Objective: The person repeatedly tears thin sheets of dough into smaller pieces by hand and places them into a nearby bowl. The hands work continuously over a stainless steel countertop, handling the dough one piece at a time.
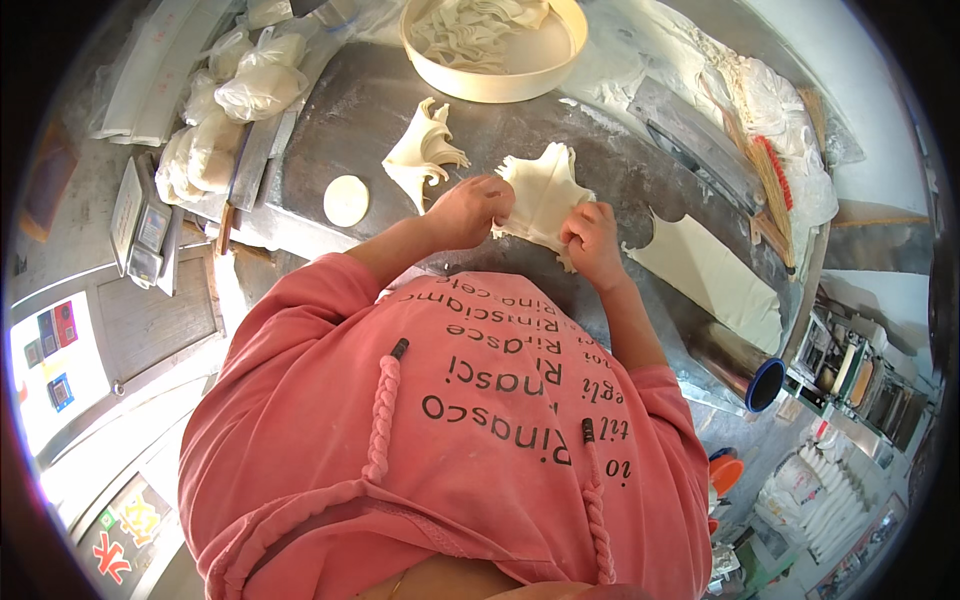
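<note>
Both hands grip a pale stack of thin dough scraps (541,187) with jagged, pointed edges, low over the dark worktop. My left hand (474,210) pinches its left edge, fingers curled. On the lower right edge, my right hand (592,238) has its fingers closed on the dough. Left of it sits another folded, star-edged dough piece (421,154). A round disc of dough (346,201), perhaps a stack of rounds, lies farther left. To the right stretches a long dough sheet (712,274) with a curved cut-out at its near left end.
A round tub (480,88) holding dough scraps stands at the back. Plastic bags (262,86) and a wooden-handled blade (251,165) line the left. On the right are a long metal tool (694,142), a straw brush (769,187) and a blue-rimmed metal cylinder (724,367).
</note>
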A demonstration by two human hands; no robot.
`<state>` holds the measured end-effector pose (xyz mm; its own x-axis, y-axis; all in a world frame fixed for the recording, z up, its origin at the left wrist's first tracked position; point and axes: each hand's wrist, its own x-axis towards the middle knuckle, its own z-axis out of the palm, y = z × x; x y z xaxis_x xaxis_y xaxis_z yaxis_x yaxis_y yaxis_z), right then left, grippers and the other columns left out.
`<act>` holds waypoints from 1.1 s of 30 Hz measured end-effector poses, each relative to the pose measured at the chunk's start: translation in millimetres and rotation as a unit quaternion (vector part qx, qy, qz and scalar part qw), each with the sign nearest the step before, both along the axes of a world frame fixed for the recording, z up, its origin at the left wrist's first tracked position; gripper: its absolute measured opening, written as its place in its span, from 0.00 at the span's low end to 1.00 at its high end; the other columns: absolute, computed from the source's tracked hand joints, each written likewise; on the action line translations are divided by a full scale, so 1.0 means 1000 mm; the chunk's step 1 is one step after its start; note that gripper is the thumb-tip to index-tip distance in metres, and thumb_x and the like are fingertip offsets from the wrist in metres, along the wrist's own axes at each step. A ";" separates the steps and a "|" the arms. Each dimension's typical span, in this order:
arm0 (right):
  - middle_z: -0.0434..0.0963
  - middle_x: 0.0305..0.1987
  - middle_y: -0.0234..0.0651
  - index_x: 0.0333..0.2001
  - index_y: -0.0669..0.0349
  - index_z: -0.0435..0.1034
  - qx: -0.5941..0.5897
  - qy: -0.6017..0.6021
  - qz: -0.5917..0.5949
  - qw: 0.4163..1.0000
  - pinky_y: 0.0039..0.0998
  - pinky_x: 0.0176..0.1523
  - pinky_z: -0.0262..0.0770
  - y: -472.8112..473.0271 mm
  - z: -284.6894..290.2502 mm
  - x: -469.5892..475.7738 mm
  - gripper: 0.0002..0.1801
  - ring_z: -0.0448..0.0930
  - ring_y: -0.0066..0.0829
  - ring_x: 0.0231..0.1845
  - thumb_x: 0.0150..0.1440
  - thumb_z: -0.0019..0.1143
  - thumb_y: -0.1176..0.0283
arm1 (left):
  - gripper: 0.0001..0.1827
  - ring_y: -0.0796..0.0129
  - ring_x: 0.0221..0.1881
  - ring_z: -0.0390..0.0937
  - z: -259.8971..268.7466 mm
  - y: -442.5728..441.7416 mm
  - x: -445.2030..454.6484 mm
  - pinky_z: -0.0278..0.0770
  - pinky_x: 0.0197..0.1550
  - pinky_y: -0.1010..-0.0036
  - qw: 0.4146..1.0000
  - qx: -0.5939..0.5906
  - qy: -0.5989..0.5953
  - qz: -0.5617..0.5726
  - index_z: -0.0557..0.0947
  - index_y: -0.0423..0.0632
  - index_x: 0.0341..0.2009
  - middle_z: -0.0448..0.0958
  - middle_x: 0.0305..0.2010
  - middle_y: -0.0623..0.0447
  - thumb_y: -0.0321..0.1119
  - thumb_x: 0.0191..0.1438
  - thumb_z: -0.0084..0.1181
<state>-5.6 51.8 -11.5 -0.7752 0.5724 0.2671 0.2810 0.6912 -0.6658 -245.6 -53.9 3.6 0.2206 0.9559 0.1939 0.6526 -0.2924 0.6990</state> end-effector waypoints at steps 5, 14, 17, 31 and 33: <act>0.68 0.29 0.27 0.17 0.51 0.68 0.052 -0.007 -0.006 0.999 0.40 0.44 0.62 -0.007 0.007 0.011 0.08 0.69 0.37 0.41 0.38 0.50 0.80 | 0.09 0.51 0.50 0.70 0.011 -0.017 -0.006 0.68 0.50 0.58 1.000 0.019 0.008 -0.018 0.75 0.46 0.24 0.74 0.49 0.49 0.18 0.37 0.50; 0.71 0.31 0.31 0.23 0.57 0.69 0.017 0.001 -0.062 0.998 0.38 0.42 0.65 -0.015 0.033 0.006 0.06 0.70 0.40 0.39 0.44 0.48 0.81 | 0.07 0.52 0.35 0.75 0.009 -0.009 -0.061 0.73 0.37 0.60 0.907 0.016 0.182 0.380 0.78 0.49 0.30 0.76 0.30 0.47 0.37 0.47 0.55; 0.71 0.30 0.33 0.26 0.58 0.69 0.042 0.036 -0.048 0.997 0.38 0.42 0.66 -0.020 0.042 -0.015 0.06 0.70 0.41 0.38 0.44 0.48 0.81 | 0.21 0.56 0.52 0.71 0.008 0.007 -0.083 0.68 0.53 0.59 0.821 -0.172 0.250 0.484 0.78 0.50 0.44 0.74 0.48 0.49 0.47 0.47 0.59; 0.74 0.32 0.35 0.29 0.59 0.70 -0.067 0.037 -0.053 0.996 0.37 0.42 0.69 -0.028 0.037 -0.031 0.04 0.73 0.41 0.38 0.48 0.50 0.79 | 0.14 0.54 0.34 0.79 0.011 0.012 -0.090 0.74 0.37 0.66 0.894 -0.043 -0.027 0.445 0.73 0.45 0.39 0.79 0.31 0.43 0.38 0.51 0.60; 0.76 0.36 0.35 0.33 0.59 0.71 -0.190 0.048 -0.063 0.979 0.34 0.45 0.69 -0.031 0.044 -0.037 0.03 0.74 0.38 0.42 0.53 0.50 0.76 | 0.11 0.61 0.32 0.76 0.043 0.010 -0.071 0.73 0.35 0.70 0.913 -0.020 -0.074 0.402 0.72 0.44 0.39 0.78 0.29 0.45 0.34 0.54 0.57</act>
